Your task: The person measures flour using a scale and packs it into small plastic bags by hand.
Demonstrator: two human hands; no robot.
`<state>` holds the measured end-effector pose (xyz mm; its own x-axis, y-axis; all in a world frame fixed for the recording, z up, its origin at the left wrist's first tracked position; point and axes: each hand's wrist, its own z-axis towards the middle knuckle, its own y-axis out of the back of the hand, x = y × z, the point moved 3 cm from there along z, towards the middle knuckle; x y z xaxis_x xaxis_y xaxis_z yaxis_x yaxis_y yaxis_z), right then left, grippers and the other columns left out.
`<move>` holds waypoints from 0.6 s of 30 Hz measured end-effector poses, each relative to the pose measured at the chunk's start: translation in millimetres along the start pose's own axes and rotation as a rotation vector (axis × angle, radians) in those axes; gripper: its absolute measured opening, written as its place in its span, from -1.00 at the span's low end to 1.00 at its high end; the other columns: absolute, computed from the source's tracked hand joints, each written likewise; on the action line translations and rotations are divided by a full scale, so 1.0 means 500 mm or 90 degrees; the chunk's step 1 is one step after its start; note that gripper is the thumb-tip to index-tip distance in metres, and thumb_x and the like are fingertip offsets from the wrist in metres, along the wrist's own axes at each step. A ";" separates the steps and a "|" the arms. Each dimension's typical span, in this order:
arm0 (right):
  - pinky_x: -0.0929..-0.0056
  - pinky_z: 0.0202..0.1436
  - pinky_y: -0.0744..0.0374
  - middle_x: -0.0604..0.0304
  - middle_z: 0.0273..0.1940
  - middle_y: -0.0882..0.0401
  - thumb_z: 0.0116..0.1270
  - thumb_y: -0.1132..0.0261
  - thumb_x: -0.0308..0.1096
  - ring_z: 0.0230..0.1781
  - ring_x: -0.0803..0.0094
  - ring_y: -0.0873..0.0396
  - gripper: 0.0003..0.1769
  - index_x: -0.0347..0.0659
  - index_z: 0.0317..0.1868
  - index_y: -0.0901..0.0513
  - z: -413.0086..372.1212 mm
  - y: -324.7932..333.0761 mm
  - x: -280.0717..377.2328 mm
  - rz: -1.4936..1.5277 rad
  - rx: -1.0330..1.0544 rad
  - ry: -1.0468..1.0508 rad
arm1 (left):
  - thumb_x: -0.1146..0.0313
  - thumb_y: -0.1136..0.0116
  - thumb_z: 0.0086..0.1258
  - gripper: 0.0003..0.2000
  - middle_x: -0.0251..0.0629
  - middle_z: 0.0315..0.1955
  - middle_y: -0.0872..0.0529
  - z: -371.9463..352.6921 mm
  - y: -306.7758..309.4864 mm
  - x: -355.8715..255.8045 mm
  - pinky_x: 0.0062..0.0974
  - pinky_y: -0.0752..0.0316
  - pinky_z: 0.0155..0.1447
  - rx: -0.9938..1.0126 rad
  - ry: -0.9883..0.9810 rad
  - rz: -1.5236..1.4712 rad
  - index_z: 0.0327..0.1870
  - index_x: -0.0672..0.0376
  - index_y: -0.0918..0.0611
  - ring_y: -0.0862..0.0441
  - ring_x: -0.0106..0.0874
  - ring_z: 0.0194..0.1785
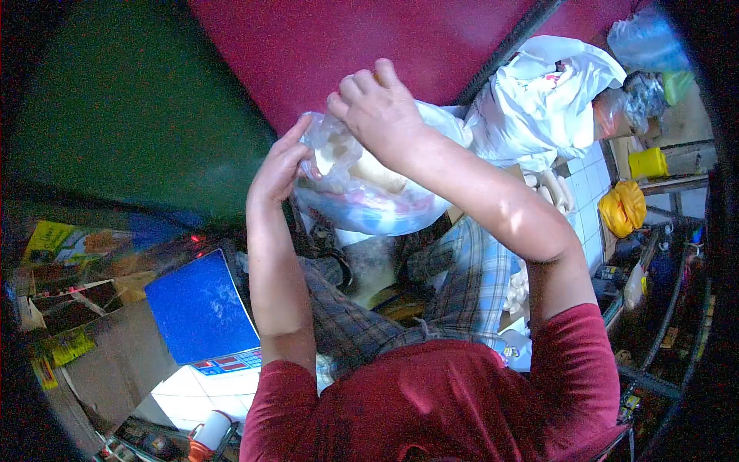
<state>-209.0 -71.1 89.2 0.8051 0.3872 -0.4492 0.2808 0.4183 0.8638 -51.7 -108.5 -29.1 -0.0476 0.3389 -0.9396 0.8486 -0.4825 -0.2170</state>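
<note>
A clear plastic bag (377,212) with pale, cream-coloured contents hangs or rests above my lap; what exactly is inside I cannot make out. My left hand (283,165) grips the bag's rim on its left side, fingers and thumb pressed on the film. Over the bag's opening, my right hand (373,112) is closed with its knuckles up. Something small and brownish may show between its fingers, but the palm is hidden.
A full white plastic bag (539,100) stands at the upper right, near a yellow bag (623,208) and several pale pieces on white tiles (589,192). A blue-topped weighing scale (202,308) sits at lower left. Red (369,38) and green (131,115) panels lie ahead.
</note>
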 end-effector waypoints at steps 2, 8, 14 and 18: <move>0.09 0.08 -0.25 0.25 -0.23 -0.52 0.14 -0.13 -0.28 -0.10 0.30 -0.47 -0.77 -0.04 -0.17 -0.58 -0.020 0.002 -0.028 0.034 -0.053 -0.047 | 0.52 0.09 0.02 -0.29 -0.22 -0.06 -0.57 -0.001 -0.006 -0.005 -0.63 -0.38 -0.45 -0.009 0.011 0.020 0.36 0.24 -0.17 -0.55 -0.52 -0.51; 0.04 0.06 -0.28 0.18 -0.17 -0.49 0.15 -0.11 -0.37 -0.06 0.24 -0.46 -0.67 -0.05 -0.02 -0.49 -0.147 -0.099 -0.128 0.086 0.132 -0.262 | 0.52 0.07 0.04 -0.34 -0.19 0.08 -0.50 -0.006 -0.010 -0.022 -0.63 -0.40 -0.33 -0.065 -0.003 0.060 0.32 0.30 -0.25 -0.55 -0.53 -0.34; 0.00 0.12 -0.30 0.10 0.08 -0.44 0.18 -0.14 -0.34 0.13 0.18 -0.39 -0.53 0.00 0.15 -0.41 -0.204 -0.439 0.008 0.181 0.448 -0.283 | 0.56 0.10 -0.02 -0.34 -0.12 0.26 -0.35 -0.006 -0.024 -0.038 -0.49 -0.11 0.33 -0.063 0.013 0.051 0.29 0.33 -0.29 -0.28 -0.35 0.30; 0.03 0.17 -0.25 0.11 0.07 -0.44 0.18 -0.14 -0.35 0.14 0.18 -0.38 -0.53 0.00 0.16 -0.40 -0.171 -0.495 -0.086 0.192 0.459 -0.390 | 0.53 0.07 0.05 -0.35 -0.12 0.25 -0.35 0.015 -0.002 -0.014 -0.57 -0.25 0.12 -0.059 -0.040 0.153 0.31 0.32 -0.26 -0.40 -0.42 0.11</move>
<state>-357.8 -121.3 -124.9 0.9690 -0.1817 -0.1677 0.1064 -0.3059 0.9461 -56.2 -116.3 -24.4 0.1306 0.1721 -0.9764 0.8842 -0.4658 0.0362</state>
